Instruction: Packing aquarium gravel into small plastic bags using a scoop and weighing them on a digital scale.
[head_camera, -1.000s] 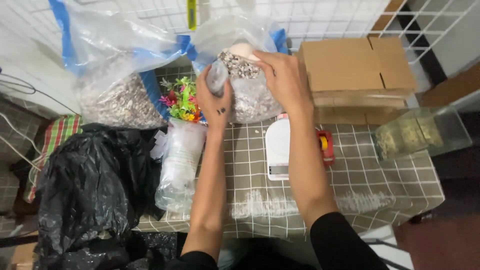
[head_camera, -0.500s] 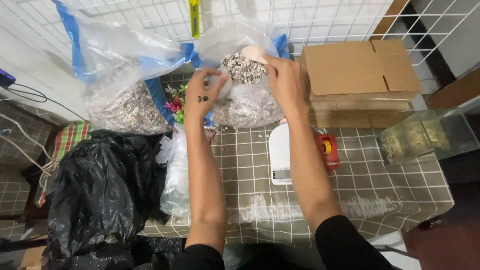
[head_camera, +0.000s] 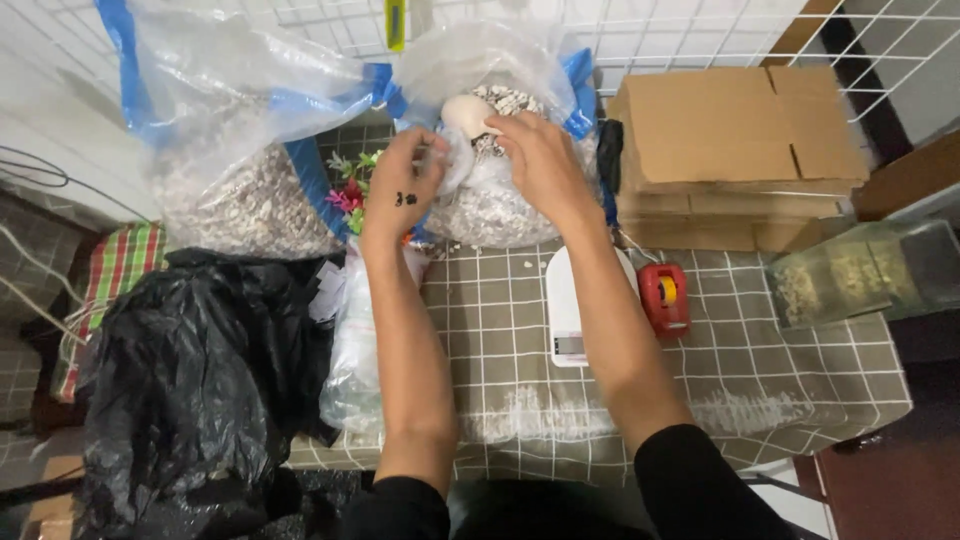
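Both hands have come together at the clear bag (head_camera: 500, 205) of pale chips, left hand (head_camera: 405, 190) pinching the plastic, right hand (head_camera: 540, 160) gripping the cream scoop (head_camera: 465, 112), ready to dip.

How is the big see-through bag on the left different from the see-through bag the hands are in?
The large clear plastic bag with blue edging on the left stands untouched, while the smaller clear plastic bag in the middle has the left hand and right hand at its opening. The left bag looks bigger and fuller. A pale rounded scoop-like thing sits only in the middle bag. Both hold small pale, speckled pieces.
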